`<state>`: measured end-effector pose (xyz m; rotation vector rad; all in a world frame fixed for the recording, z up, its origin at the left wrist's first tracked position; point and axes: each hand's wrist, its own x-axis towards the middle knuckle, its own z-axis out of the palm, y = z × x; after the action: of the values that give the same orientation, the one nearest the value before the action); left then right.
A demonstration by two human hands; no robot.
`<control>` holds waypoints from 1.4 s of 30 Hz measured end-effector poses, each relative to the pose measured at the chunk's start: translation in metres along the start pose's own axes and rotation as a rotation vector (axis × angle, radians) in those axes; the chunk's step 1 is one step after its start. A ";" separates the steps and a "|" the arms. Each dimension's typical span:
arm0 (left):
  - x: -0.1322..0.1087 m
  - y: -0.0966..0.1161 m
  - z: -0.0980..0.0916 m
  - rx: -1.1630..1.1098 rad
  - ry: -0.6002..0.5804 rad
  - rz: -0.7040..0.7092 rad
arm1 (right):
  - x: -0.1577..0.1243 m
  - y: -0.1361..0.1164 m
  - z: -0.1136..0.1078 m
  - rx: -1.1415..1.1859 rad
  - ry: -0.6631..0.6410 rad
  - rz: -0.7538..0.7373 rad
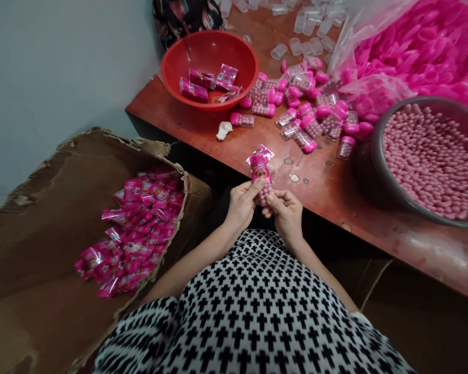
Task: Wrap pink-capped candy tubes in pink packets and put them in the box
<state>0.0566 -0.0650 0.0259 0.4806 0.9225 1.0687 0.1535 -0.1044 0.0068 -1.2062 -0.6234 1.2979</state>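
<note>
Both hands meet in front of my body, just off the table's near edge. My left hand (242,204) is closed, its thumb pressing on a pink printed wrapper (259,165). Below the wrapper, a small clear bottle of pink beads (265,194) shows partly inside it. My right hand (285,210) pinches the lower end of this bottle, whose cap I cannot make out behind the fingers. The wrapper's upper end is flat and points toward the table.
A red bowl (167,78) holds several pink packets. Capped bead bottles (304,141) lie on the table (320,189), with clear empty bottles (279,51) behind. At right stand a grey tub (378,150) of beads and a bag of pink plastic pieces (425,47). An open carton (62,171) at left holds wrapped packets.
</note>
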 end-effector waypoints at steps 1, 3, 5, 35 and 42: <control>0.000 0.001 0.000 -0.001 0.001 0.001 | 0.000 0.000 -0.001 -0.024 0.000 -0.003; 0.001 0.002 0.000 -0.014 -0.006 -0.007 | 0.000 -0.001 -0.002 -0.131 0.009 -0.066; 0.004 0.002 -0.001 -0.029 -0.011 -0.023 | -0.001 -0.002 -0.002 -0.267 0.028 -0.166; -0.013 -0.017 0.003 0.036 0.034 0.090 | 0.006 -0.004 0.003 0.029 0.062 -0.006; -0.010 -0.013 -0.003 -0.058 -0.096 -0.005 | 0.020 -0.004 0.003 0.004 -0.017 -0.001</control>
<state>0.0594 -0.0793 0.0190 0.4772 0.8050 1.0565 0.1575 -0.0843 0.0064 -1.1928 -0.6337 1.3096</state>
